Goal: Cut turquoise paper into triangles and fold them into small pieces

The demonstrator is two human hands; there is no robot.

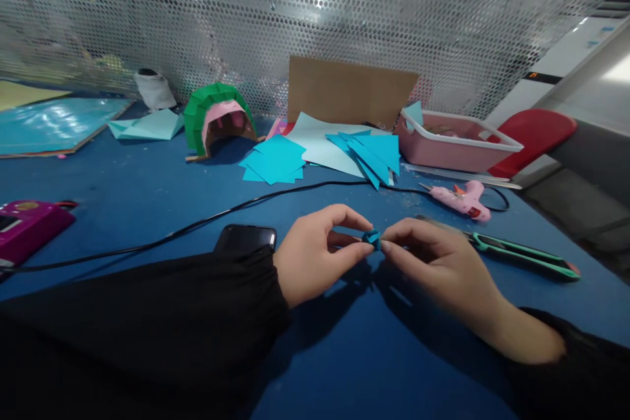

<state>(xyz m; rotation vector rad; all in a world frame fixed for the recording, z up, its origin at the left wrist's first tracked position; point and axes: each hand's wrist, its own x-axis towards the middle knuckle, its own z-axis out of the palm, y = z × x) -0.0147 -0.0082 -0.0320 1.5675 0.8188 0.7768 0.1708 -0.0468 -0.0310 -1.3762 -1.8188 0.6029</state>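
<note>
A small piece of folded blue paper [372,239] is pinched between both hands, a little above the blue tabletop [315,367]. My left hand [319,249] holds it from the left with thumb and forefinger. From the right, the thumb and fingertips of my right hand [443,262] close on its other side. The fingertips cover part of the paper, so its full shape cannot be made out. Behind the hands lie a fan of flat blue paper squares [275,159] and several blue paper triangles [369,151] on a pale sheet [319,144].
A black cable [236,205] crosses the table behind my hands. On the right are a pink glue gun [460,199], a green utility knife [526,254] and a pink basket [447,144]. Leftward are a phone [246,238], a green paper arch [216,105] and a purple device [32,226].
</note>
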